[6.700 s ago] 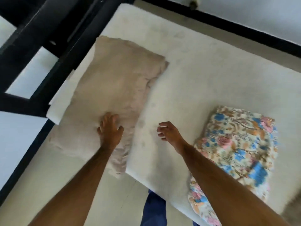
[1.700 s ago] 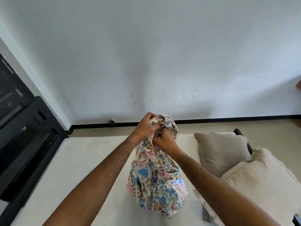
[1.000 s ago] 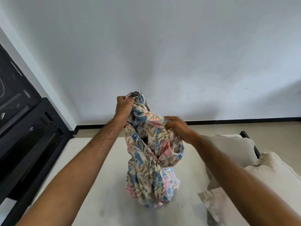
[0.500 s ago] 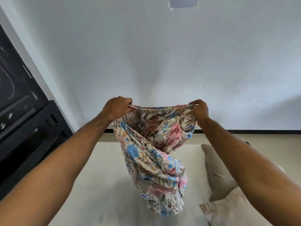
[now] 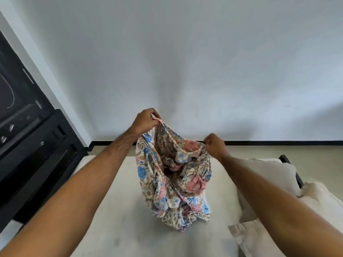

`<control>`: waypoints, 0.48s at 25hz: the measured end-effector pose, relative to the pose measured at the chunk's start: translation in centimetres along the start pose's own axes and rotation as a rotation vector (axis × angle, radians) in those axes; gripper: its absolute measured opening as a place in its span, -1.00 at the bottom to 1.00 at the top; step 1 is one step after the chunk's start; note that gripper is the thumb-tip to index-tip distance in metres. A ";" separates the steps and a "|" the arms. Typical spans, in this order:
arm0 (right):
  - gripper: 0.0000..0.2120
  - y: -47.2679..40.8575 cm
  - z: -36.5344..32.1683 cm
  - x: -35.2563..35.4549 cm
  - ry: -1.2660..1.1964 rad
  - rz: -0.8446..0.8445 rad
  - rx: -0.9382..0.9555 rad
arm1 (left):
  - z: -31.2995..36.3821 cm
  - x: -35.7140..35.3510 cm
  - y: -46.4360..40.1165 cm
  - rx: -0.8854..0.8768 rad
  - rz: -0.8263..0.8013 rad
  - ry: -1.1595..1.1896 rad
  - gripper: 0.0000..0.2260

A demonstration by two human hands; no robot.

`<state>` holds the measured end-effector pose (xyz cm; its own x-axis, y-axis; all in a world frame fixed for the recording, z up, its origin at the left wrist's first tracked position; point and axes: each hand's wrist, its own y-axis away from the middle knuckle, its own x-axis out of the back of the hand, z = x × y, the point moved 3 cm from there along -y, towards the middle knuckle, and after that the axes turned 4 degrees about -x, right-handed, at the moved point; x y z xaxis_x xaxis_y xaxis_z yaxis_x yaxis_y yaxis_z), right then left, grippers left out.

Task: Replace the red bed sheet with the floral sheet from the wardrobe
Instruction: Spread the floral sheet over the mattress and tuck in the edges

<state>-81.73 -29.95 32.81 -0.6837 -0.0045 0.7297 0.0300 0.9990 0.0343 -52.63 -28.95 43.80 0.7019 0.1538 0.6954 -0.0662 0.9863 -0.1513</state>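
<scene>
Both your hands hold the floral sheet (image 5: pixel 172 175) bunched above the bare mattress (image 5: pixel 118 210): left hand (image 5: pixel 145 120) gripping high, right hand (image 5: pixel 213 145) pinching its edge. Soft, light and floppy, it probably handles best by the hem.

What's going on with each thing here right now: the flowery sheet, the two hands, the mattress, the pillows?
floral sheet: bunched, held up by its top edge, lower end near the mattress.
left hand: grips the sheet's edge, raised higher.
right hand: pinches the sheet's edge, lower.
mattress: bare, no sheet spread on it.
pillows: lying at the right, one overlapping the other.
</scene>
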 end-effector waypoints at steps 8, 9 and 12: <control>-0.57 7.4 -8.0 -9.0 -0.367 -0.681 0.206 | 4.1 -1.7 -1.2 0.223 0.201 0.745 -0.78; -0.61 6.5 -7.9 -9.2 -0.318 -0.658 0.174 | 4.7 -1.3 -1.2 0.197 0.191 0.788 -0.76; -0.55 4.6 -6.7 -8.9 -0.121 -0.592 0.137 | 5.9 -0.1 -1.1 0.109 0.209 0.904 -0.68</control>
<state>-70.59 -25.63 31.04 -0.6340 -0.5623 0.5309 -0.4679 0.8256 0.3156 -56.79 -29.75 48.03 0.9505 0.2688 -0.1561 -0.2876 0.9510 -0.1135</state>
